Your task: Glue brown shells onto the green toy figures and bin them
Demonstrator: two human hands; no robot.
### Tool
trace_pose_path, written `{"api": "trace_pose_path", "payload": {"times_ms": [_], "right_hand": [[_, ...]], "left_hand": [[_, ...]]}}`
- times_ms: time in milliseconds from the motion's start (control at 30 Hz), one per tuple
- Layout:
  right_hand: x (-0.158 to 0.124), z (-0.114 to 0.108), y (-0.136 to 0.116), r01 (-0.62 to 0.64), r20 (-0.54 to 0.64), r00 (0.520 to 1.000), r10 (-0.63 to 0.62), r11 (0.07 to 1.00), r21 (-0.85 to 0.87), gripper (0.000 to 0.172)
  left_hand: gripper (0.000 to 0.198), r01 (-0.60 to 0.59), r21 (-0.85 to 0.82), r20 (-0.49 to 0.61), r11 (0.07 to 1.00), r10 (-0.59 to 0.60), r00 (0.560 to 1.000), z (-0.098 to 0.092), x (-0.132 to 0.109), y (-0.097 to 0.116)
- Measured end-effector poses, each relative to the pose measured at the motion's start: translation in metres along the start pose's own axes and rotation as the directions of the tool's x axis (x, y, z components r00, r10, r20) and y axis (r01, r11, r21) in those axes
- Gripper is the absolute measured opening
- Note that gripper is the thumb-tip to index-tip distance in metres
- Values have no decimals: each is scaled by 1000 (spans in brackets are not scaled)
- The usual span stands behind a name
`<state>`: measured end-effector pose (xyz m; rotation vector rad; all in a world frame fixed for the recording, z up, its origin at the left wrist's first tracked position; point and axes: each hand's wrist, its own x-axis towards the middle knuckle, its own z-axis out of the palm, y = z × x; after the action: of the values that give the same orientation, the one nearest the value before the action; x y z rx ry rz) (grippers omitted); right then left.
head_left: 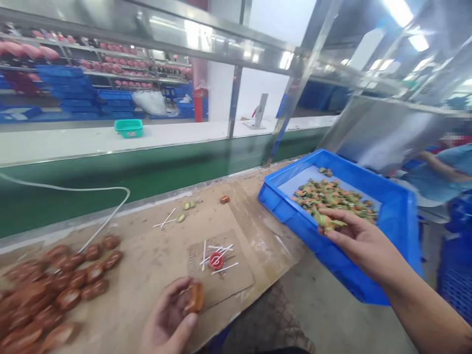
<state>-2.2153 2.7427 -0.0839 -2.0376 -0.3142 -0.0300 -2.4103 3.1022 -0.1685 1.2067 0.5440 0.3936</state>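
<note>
My left hand point(171, 317) is closed round a glossy brown oval piece point(195, 297) with an amber side, just above the cardboard-covered bench point(147, 265). Over the near rim of a blue crate point(368, 268), my right hand point(354, 236) pinches a small green-and-orange piece point(328, 222) between thumb and fingers. Many similar small pieces point(332, 194) lie heaped in the crate on a pale liner. Between the hands, a small red cap point(216, 261) sits among white cotton swabs point(225, 268) on a cardboard square point(236, 282).
Many glossy brown pieces point(55, 290) are piled at the left. A white tube point(106, 221) reaches them. Green oval pieces point(180, 217) and one brown piece point(224, 199) lie farther back. A metal frame point(236, 103) stands behind. A person in blue point(442, 172) is at the right.
</note>
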Motion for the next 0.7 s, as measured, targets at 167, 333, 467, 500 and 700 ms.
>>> {"api": "trace_pose_path", "payload": {"times_ms": [167, 333, 467, 500, 700], "right_hand": [[-56, 110, -48, 270, 104, 956, -273, 962, 42, 35], [-74, 164, -79, 565, 241, 789, -564, 822, 73, 34], [-70, 174, -84, 592, 300, 747, -593, 799, 103, 30], [-69, 175, -84, 593, 316, 739, -595, 797, 115, 30], [-68, 182, -82, 592, 363, 717, -595, 795, 133, 33]], "left_hand": [[52, -8, -243, 279, 970, 77, 957, 14, -4, -5], [48, 11, -344, 348, 939, 117, 930, 13, -10, -5], [48, 21, -361, 351, 932, 115, 929, 6, -14, 0], [48, 23, -361, 349, 932, 112, 930, 4, -15, 1], [49, -66, -309, 289, 949, 160, 944, -2, -13, -2]]}}
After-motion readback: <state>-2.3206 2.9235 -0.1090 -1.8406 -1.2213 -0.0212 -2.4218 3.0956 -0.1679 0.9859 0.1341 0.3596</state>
